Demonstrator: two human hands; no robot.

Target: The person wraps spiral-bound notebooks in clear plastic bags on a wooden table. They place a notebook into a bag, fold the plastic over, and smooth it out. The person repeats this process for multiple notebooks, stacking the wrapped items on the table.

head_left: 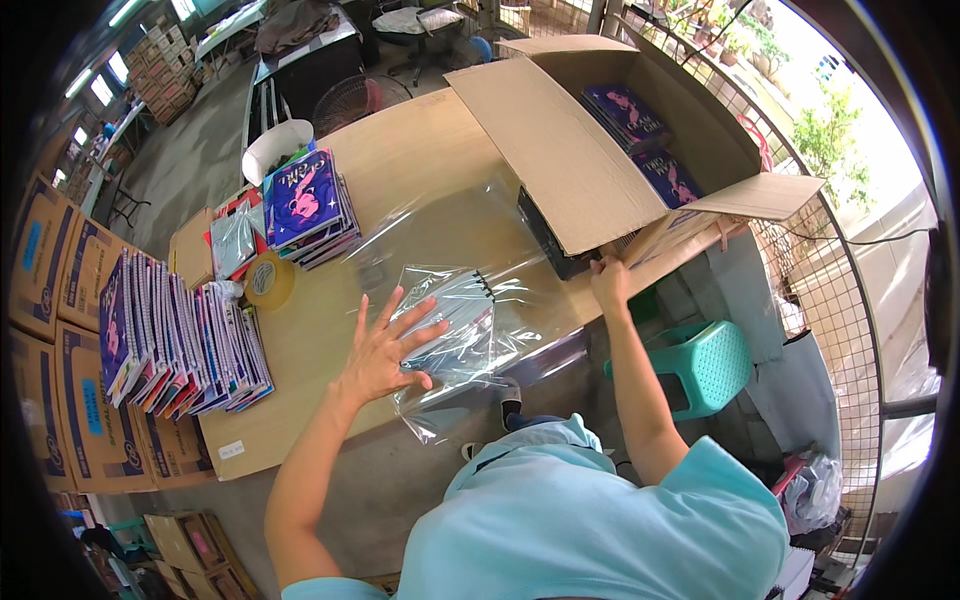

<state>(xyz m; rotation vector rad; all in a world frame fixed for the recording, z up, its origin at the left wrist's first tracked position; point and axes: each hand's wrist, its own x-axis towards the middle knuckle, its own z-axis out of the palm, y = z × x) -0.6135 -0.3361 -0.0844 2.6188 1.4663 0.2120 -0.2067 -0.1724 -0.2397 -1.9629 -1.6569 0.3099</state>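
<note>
A: Where are your hands, and what are they doing?

B: Your left hand (392,348) is at the middle of the frame, fingers spread, grasping nothing; its palm is over the notebook (466,322) in clear plastic (424,418). Your right hand (609,282) is right of centre, at the lower edge of the open box (570,150). Its fingertips are hidden, so I cannot tell whether it grasps anything.

A: And that notebook in front of you?

B: It lies near the front edge of the desk (320,390), black spiral showing. The plastic covers it, but glare keeps me from telling whether it is sealed.

A: How far along are you?

B: Partway, I would judge. Two piles of purple notebooks (628,118) already sit in the box, upper right, its flaps still open. How many lie below them is hidden.

A: What looks left?

B: The one under your left hand is outside the box. So are the stack (303,200), upper left of centre, and the long row (185,335) at left. The tape (269,280) rests between those two, apart from your hands.
</note>
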